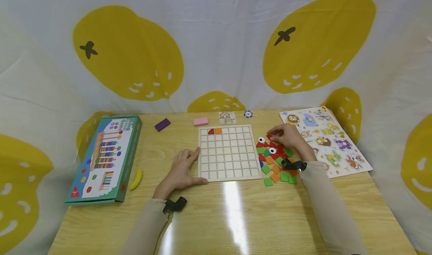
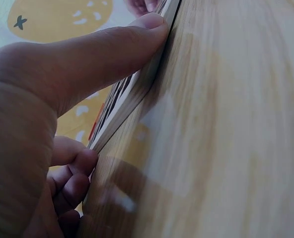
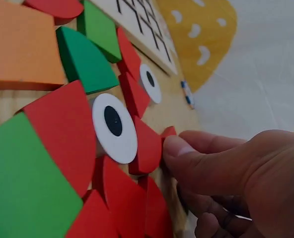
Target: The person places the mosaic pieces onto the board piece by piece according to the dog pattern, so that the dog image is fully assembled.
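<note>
A wooden grid board (image 1: 226,153) lies on the table, with a red quarter-round tile (image 1: 211,131) and an orange square tile (image 1: 218,131) side by side in its far row. My left hand (image 1: 182,168) holds the board's near left corner, thumb along the near edge and curled fingers at the left edge. Right of the board, my right hand (image 1: 287,135) pinches a red tile (image 3: 170,132) between thumb and forefinger at the far end of a tile pile. Red, green and orange tiles make up that pile, with round white eye tiles (image 3: 114,128) among them.
On the left stand a green-edged game box (image 1: 111,157) and a yellow toy banana (image 1: 136,179). Behind the board lie a purple block (image 1: 162,125), a pink block (image 1: 200,122), a patterned card (image 1: 227,117) and a poker chip (image 1: 248,114). An animal puzzle board (image 1: 324,138) lies at the right.
</note>
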